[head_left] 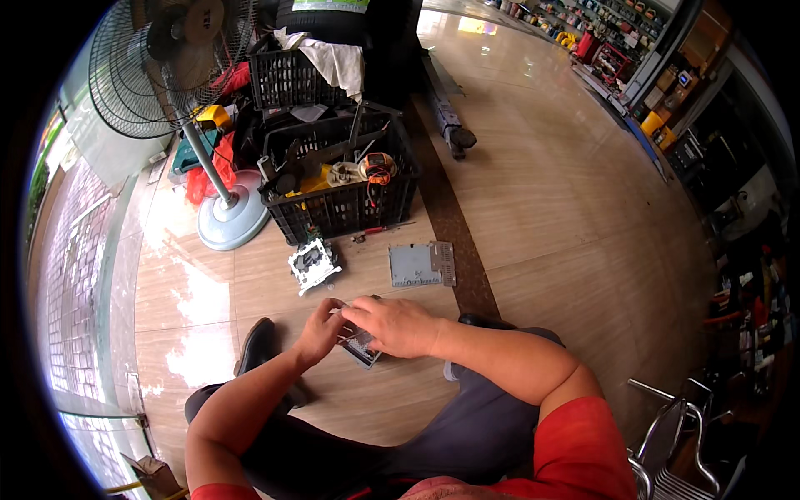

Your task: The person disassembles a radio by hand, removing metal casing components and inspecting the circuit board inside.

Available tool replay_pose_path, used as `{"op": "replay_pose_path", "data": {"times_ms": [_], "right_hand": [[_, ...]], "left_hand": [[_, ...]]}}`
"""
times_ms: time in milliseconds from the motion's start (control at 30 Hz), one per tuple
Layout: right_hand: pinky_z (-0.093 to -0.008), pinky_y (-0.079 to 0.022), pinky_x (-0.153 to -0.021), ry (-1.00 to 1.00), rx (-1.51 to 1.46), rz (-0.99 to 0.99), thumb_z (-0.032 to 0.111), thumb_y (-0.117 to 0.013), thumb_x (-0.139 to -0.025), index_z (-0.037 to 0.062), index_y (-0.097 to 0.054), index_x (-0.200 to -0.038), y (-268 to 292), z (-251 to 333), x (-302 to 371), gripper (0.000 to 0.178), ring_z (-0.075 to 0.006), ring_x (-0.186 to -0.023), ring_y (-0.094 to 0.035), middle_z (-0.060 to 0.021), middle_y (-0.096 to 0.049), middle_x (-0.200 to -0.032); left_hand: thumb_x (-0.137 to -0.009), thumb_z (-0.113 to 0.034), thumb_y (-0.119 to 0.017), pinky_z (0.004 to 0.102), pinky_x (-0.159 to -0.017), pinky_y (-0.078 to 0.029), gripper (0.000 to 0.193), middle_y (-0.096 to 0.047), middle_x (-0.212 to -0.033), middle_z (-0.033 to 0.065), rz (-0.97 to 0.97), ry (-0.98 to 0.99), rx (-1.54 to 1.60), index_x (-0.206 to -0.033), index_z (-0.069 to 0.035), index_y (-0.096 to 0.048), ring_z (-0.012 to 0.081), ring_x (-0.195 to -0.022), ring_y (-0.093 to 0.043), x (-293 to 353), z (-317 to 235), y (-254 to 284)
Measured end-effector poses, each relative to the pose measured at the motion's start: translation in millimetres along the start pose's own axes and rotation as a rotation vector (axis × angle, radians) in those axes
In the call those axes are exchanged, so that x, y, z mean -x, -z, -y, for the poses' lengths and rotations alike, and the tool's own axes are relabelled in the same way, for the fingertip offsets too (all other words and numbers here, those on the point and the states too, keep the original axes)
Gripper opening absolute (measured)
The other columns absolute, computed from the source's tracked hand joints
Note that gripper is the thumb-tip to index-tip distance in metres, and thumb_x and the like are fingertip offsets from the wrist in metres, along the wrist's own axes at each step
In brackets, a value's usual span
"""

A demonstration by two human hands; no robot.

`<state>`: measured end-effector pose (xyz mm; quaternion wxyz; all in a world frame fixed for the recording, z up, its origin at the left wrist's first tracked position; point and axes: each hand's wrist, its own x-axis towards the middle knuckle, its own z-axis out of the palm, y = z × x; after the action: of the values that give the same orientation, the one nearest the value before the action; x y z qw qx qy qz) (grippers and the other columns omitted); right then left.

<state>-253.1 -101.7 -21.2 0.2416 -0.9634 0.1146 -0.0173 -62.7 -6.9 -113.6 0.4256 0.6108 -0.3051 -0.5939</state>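
Observation:
My left hand (319, 333) and my right hand (396, 323) meet in front of me, between my knees, with fingers bent and thumbs drawn in. They close on a small grey metal casing (363, 351) with a perforated face, tilted and partly covered by my fingers. Whatever lies right at the fingertips is hidden. Just beyond, on the tiles, rests a white plastic frame (315, 265) with dark parts inside. To its right lies a flat grey metal panel (412, 265) with a slotted edge and some small bits on it.
A black crate (333, 212) full of tools stands ahead, holding an orange multimeter (377, 168). A red-handled screwdriver (375, 229) lies before it. The standing fan (233, 221) is on the left. A floor jack (450, 125) is farther back, and a metal chair (679, 433) stands lower right.

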Motion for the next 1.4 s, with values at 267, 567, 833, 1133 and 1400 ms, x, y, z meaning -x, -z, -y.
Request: {"op": "replay_pose_path", "data": {"times_ms": [267, 567, 833, 1133, 1400], "right_hand": [[-0.0432, -0.055, -0.084, 0.043, -0.005, -0.008, 0.015, -0.08, -0.075, 0.0086, -0.048, -0.133, -2, -1, -1, 0.067, -0.0337, -0.104, -0.063, -0.0105, -0.051, -0.13], [-0.0425, -0.056, -0.086, 0.037, 0.023, 0.013, 0.016, -0.079, -0.076, 0.0058, -0.047, -0.136, -6, -1, -2, 0.069, -0.0329, -0.106, -0.064, -0.0105, -0.051, -0.131], [-0.0449, -0.055, -0.085, -0.066, 0.025, 0.079, 0.019, -0.079, -0.078, 0.0043, -0.04, -0.14, -1, 3, -2, 0.075, -0.0361, -0.104, -0.064, -0.0145, -0.05, -0.133], [-0.0445, -0.055, -0.085, -0.061, 0.034, 0.095, 0.021, -0.079, -0.078, 0.0053, -0.04, -0.142, -2, 0, -1, 0.076, -0.0358, -0.105, -0.064, -0.0153, -0.051, -0.13], [-0.0431, -0.055, -0.085, -0.08, 0.069, 0.092, 0.024, -0.08, -0.078, 0.0079, -0.041, -0.142, -1, -1, -2, 0.077, -0.0341, -0.105, -0.065, -0.014, -0.054, -0.127]], "left_hand": [[-0.104, -0.025, -0.047, 0.0319, -0.068, -0.056, 0.031, -0.066, -0.101, 0.0149, 0.018, 0.007, 0.074, -0.125, -0.002, -0.047, 0.0208, -0.085, -0.069, 1, 1, -1], [-0.106, -0.029, -0.043, 0.0329, -0.07, -0.056, 0.036, -0.064, -0.101, 0.0125, 0.049, -0.006, 0.041, -0.128, -0.002, -0.048, 0.0206, -0.084, -0.068, 0, 1, -1], [-0.105, -0.027, -0.043, 0.0324, -0.071, -0.056, 0.034, -0.066, -0.102, 0.0146, 0.037, -0.034, -0.017, -0.125, 0.0, -0.049, 0.0206, -0.084, -0.068, -2, 3, 2], [-0.105, -0.028, -0.043, 0.0313, -0.07, -0.055, 0.035, -0.066, -0.102, 0.014, 0.037, -0.048, -0.023, -0.124, 0.001, -0.05, 0.0201, -0.082, -0.068, -2, 4, 0], [-0.105, -0.03, -0.043, 0.0321, -0.072, -0.055, 0.037, -0.065, -0.104, 0.0146, 0.059, -0.051, -0.011, -0.127, -0.001, -0.049, 0.0204, -0.085, -0.067, -6, 12, 4]]}}
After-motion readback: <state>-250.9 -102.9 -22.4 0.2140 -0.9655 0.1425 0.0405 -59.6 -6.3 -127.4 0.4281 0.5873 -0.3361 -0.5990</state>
